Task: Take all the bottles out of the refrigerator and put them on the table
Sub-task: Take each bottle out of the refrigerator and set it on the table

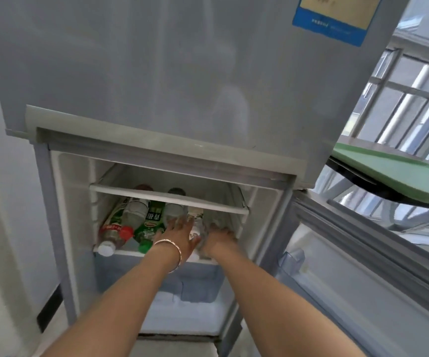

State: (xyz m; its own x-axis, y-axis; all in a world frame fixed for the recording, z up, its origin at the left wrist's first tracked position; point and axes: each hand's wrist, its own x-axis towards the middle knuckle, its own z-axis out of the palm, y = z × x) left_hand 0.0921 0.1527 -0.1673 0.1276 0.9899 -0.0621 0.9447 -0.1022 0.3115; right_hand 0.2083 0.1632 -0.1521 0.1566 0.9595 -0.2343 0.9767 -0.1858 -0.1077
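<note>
Much of the bottle pile is hard to read: the glass shelf (169,199) crosses in front of it, so the far ends of the bottles are seen only as blurred shapes through the glass, and both hands cover the bottles on the right. The fingers of the right hand (219,237) disappear among clear plastic, so I cannot tell whether it grips anything. The left hand (179,234) lies flat with fingers spread on a clear bottle (197,224), not closed around it; a thin bangle (170,253) circles that wrist.

All the bottles lie on their sides on the lower shelf of the refrigerator (156,73), inside the open bottom compartment. About six can be counted, perhaps more under the hands: a red-labelled bottle (111,231) with a white cap at far left, a clear bottle with a red cap (130,217) lying over it, a green-labelled bottle (151,222) with a green cap, a grey-capped bottle (173,210), the clear one under the left hand, and clear plastic by the right hand that may be one bottle or two.

Below the shelf sits a translucent blue drawer (156,276). The lower door (362,266) hangs open to the right, with one small clear bin on its inner face. A green table (401,171) edge juts out behind the door, beside a barred window (414,99). A blue-bordered sticker (337,19) is cut off at the top of the closed upper door.
</note>
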